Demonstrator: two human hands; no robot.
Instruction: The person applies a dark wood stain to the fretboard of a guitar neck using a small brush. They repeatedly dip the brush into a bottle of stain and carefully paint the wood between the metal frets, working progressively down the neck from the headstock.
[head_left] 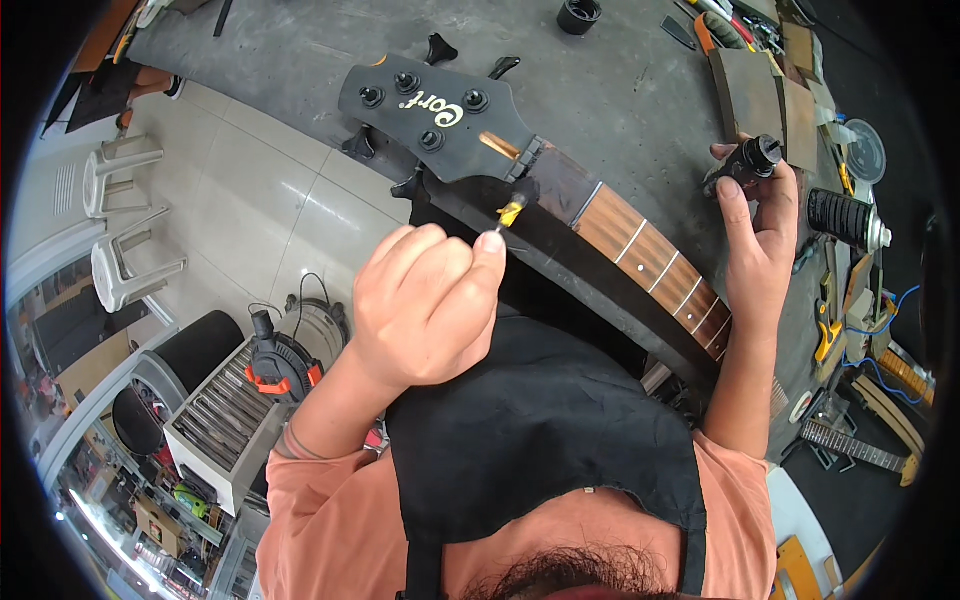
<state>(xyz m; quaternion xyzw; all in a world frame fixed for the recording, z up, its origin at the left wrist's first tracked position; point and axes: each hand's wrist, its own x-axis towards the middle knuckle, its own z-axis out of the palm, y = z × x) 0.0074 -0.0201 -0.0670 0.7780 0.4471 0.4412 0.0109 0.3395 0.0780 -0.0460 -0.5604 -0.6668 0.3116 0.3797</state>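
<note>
Pinched between the thumb and finger of my left hand [435,300] is a small thin tool [511,211] with a yellow middle and a dark, blurred tip. It is held near the nut end of a black bass guitar headstock [470,130]. A narrow bare-wood slot shows in the headstock beside the nut. My right hand [755,230] grips a small black bottle [754,160] with a narrow top, above the bench to the right of the neck. The brown fretboard [655,262] runs down to the right.
The bass rests on a dark grey workbench [620,110]. A black cup [578,15] stands at the far edge. Right of my hand lie a spray can [845,218], a yellow-handled tool [828,332] and another guitar neck [855,445]. White stools [120,180] stand on the floor left.
</note>
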